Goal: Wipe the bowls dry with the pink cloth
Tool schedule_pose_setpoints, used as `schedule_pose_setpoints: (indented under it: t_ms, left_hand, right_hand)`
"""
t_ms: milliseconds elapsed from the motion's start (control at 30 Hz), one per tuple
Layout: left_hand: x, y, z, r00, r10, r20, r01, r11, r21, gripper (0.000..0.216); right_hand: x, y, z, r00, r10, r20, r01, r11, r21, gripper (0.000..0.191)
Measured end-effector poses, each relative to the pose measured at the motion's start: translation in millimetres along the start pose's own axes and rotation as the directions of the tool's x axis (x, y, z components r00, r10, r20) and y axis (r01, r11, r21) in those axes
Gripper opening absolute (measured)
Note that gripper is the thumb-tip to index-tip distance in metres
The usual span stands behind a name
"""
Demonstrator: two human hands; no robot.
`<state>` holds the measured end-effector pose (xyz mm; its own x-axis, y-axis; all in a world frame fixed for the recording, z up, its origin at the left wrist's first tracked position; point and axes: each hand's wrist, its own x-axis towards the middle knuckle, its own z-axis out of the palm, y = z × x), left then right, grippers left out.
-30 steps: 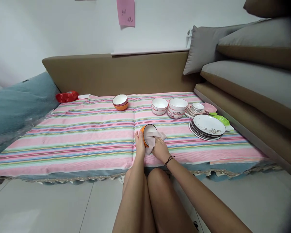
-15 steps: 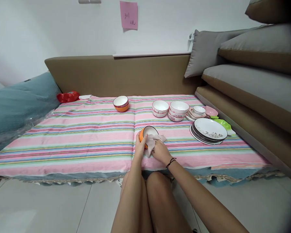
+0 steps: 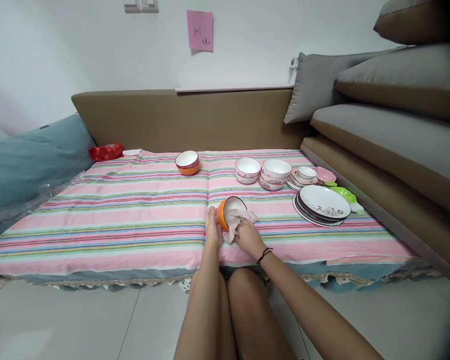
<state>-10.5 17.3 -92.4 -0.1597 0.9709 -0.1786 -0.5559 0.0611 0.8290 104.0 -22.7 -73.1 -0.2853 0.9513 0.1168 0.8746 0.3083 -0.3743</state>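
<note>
An orange bowl with a white inside and dark rim is tilted toward the right, low over the striped cover. My left hand is at its left side, fingers stretched up along the outer wall and the thumb off the rim. Whether it still touches the bowl is hard to tell. My right hand is closed on a pale cloth, which is pressed into the bowl and over its near rim. The right fingertips are hidden by the cloth.
Beyond my hands stand stacked orange bowls, white bowls and more white bowls. To the right are stacked plates, small dishes, a pink bowl and a green dish. Cushions rise at the right.
My left hand has loosened from the bowl; its thumb has come off the rim and the fingers have straightened. The bowl has turned slightly and shifted right. The view has tilted up a little.
</note>
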Motion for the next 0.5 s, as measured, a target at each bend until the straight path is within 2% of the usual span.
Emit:
schedule_pose_setpoints:
  t_ms: [133, 267, 367, 500]
  left_hand:
    - [0, 0, 0, 1.0, -0.007, -0.03, 0.006, 1.0, -0.019, 0.053]
    - [1, 2, -3, 1.0, -0.019, 0.0, 0.019, 1.0, 0.015, 0.048]
    - [2, 3, -5, 0.999, -0.021, 0.025, 0.019, 0.998, 0.062, 0.046]
    - [6, 3, -11, 1.0, -0.019, -0.021, 0.021, 0.99, 0.137, 0.051]
  right_hand:
    - [7, -4, 0, 0.996, 0.073, -0.05, -0.074, 0.997, -0.003, 0.023]
    - [19, -15, -5, 0.993, 0.098, -0.073, -0.095, 0.994, 0.048, 0.022]
    - [23, -13, -3, 0.997, 0.047, -0.056, -0.041, 0.994, 0.098, 0.026]
    - [16, 5, 8, 0.998, -0.063, 0.008, 0.062, 0.993, 0.105, 0.027]
